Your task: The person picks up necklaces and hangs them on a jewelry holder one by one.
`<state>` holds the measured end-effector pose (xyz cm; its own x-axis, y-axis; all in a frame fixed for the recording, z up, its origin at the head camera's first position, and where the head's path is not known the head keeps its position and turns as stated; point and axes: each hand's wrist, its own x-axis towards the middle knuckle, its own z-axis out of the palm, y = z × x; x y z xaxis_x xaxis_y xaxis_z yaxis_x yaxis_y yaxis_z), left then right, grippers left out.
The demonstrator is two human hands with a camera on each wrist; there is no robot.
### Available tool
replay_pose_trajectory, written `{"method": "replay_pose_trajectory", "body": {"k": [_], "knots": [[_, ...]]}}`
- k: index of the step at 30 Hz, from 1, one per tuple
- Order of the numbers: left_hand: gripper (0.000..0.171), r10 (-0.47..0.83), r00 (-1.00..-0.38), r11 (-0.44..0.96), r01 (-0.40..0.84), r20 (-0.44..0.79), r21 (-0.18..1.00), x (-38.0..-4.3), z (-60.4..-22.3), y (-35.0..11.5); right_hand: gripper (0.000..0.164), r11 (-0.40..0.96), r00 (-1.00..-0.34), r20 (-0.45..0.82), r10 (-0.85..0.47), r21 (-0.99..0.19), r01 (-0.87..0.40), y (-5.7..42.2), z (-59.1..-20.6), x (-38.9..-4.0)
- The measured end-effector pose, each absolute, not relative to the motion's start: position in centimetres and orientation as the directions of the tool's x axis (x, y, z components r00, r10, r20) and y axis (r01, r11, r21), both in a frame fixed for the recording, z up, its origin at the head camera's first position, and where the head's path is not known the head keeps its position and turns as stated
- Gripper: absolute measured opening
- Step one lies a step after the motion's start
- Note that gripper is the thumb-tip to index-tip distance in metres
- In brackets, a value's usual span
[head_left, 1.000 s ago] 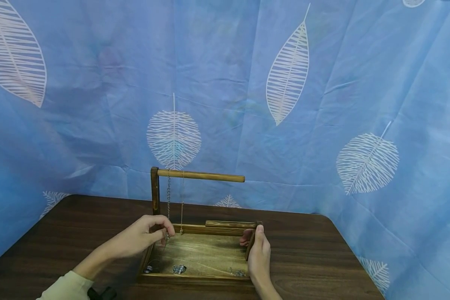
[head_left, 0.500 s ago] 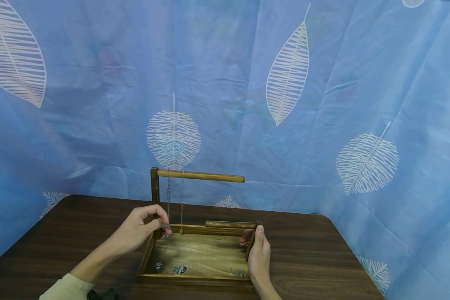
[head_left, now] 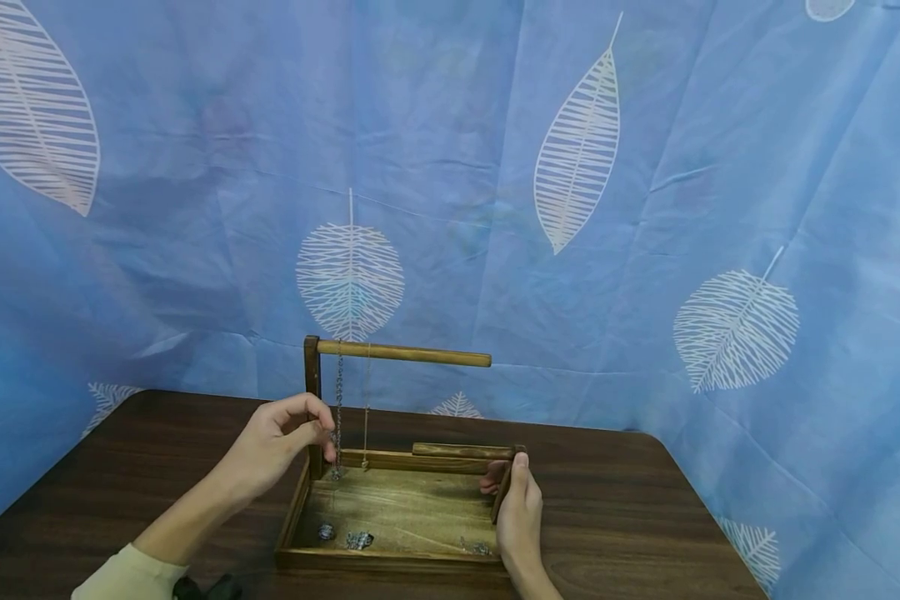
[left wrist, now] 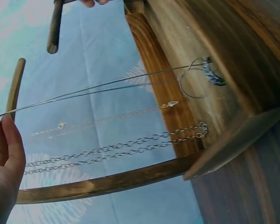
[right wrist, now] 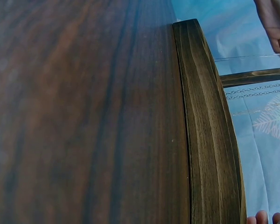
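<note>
My left hand (head_left: 273, 446) pinches a thin dark cord necklace (left wrist: 91, 88) between thumb and fingertips, left of the wooden jewelry stand's upper bar (head_left: 405, 353). The cord runs down taut to a round silvery pendant (head_left: 326, 532), low over the left part of the tray (head_left: 405, 500); whether it touches the tray floor, I cannot tell. A thin loop (left wrist: 182, 84) shows beside the pendant. From the upper bar hang a silver chain necklace (head_left: 339, 392) and a finer necklace (head_left: 366, 417). My right hand (head_left: 521, 517) grips the stand's short right post (head_left: 501, 492), thumb at its top.
A small heap of silvery jewelry (head_left: 359, 540) and a smaller silvery piece (head_left: 480, 547) lie along the tray's front. A lower bar (head_left: 461, 451) points left from the short post. The stand rests on a dark wooden table (head_left: 630, 517) before a blue leaf-patterned curtain (head_left: 450, 167).
My left hand has risen and moved left, away from the hanging chain. The pendant on the cord has shifted right over the tray. My right hand keeps its grip on the post.
</note>
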<state>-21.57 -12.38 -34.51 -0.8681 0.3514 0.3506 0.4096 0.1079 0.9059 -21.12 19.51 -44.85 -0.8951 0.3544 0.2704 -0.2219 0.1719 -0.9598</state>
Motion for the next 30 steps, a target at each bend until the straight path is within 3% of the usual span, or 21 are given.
{"method": "replay_pose_trajectory", "body": {"k": [11, 22, 30], "knots": [[0.011, 0.239, -0.883, 0.187, 0.449, 0.403, 0.874, -21.1, -32.3, -12.3, 0.061, 0.172, -0.892, 0.286, 0.351, -0.956, -0.239, 19.5, -44.9, -21.1], [0.012, 0.231, -0.867, 0.148, 0.481, 0.442, 0.864, -21.2, -30.3, -11.9, 0.064, 0.178, -0.890, 0.279, 0.359, -0.957, -0.228, 19.5, -45.0, -21.1], [0.013, 0.205, -0.862, 0.254, 0.505, 0.464, 0.825, -21.3, -29.0, -12.0, 0.064, 0.179, -0.889, 0.281, 0.360, -0.957, -0.230, 19.5, -45.0, -21.2]]}}
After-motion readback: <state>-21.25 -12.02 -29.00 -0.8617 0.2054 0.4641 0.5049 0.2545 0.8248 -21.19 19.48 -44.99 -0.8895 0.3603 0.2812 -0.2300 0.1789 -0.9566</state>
